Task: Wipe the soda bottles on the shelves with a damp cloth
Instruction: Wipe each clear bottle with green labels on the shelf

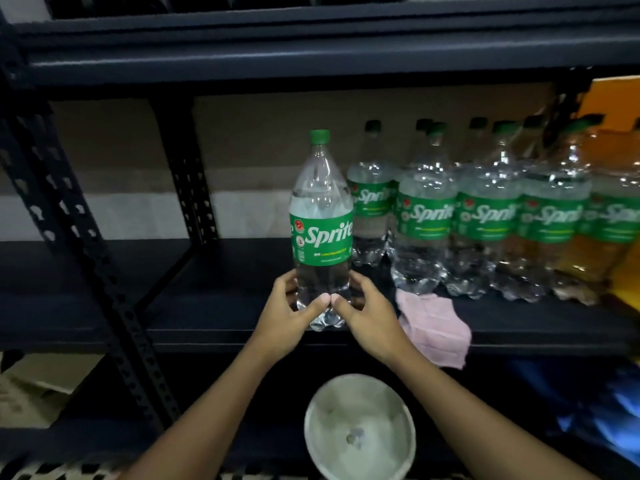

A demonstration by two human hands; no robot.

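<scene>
A clear Sprite bottle with a green cap and green label stands upright at the front edge of the dark shelf. My left hand grips its base from the left. From the right, my right hand grips the same base, and the two thumbs meet in front. A pink cloth lies crumpled on the shelf just right of my right hand, hanging over the edge. Several more Sprite bottles stand in rows to the right.
Orange soda bottles and an orange pack stand at the far right. A white bowl holding water sits below the shelf edge. Black perforated uprights rise at the left. Something blue lies at the lower right.
</scene>
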